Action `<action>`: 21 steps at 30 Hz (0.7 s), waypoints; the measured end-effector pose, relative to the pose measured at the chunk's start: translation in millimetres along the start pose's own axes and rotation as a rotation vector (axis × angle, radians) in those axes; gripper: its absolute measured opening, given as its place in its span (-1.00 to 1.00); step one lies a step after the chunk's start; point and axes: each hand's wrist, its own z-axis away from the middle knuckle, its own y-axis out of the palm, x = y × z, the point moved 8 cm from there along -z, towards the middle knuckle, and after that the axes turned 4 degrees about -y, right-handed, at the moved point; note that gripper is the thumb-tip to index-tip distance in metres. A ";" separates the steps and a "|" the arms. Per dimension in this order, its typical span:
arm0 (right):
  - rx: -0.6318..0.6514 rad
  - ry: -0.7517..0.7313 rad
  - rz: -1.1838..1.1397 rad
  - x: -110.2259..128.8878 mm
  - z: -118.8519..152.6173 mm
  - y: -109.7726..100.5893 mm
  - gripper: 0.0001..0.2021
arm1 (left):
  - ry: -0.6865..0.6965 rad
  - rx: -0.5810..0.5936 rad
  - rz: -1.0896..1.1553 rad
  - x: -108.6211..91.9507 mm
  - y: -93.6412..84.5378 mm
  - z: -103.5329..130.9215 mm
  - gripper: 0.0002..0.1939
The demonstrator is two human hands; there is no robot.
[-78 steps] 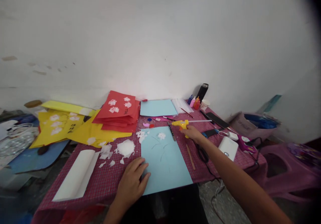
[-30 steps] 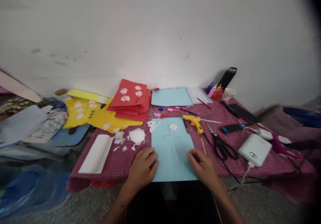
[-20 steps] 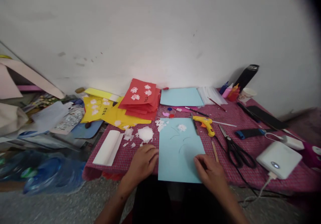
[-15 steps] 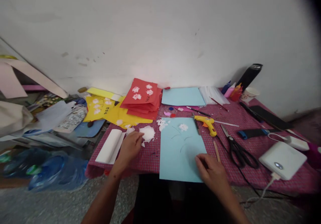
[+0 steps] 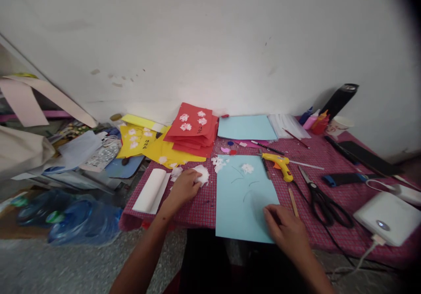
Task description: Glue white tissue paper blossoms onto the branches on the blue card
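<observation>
My left hand (image 5: 186, 186) reaches onto a small heap of torn white paper (image 5: 201, 175), its fingers drawn together at the near edge; how much they pinch is hidden. At the lower right edge of a light blue sheet (image 5: 237, 215) rests my right hand (image 5: 285, 224), loosely curled with the thumb apart and nothing visible in it. Thin drawn stems mark the sheet, and a white paper-scrap blossom (image 5: 247, 168) sits near its top. More white scraps (image 5: 219, 163) lie across its upper left corner.
A white paper roll (image 5: 151, 191) lies left of my left hand. Red cards (image 5: 192, 125) and yellow cards (image 5: 171, 151) are behind. On the right are a yellow glue gun (image 5: 279, 164), black scissors (image 5: 324, 199), a wooden stick (image 5: 293, 202) and a white box with a cable (image 5: 384, 217).
My left hand has moved right and slightly forward, onto the white paper heap. My right hand stays at the blue sheet's edge. The whole view has shifted a little.
</observation>
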 end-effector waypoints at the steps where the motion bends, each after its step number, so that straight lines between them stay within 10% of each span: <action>1: -0.002 -0.001 0.005 -0.3 0.3 0.1 -0.89 | -0.013 0.000 0.011 1.1 -0.6 -0.1 -0.77; 21: -0.001 -0.006 0.004 1.5 -0.3 -0.2 -0.88 | -0.198 -0.032 0.089 22.2 -2.9 -5.4 -0.78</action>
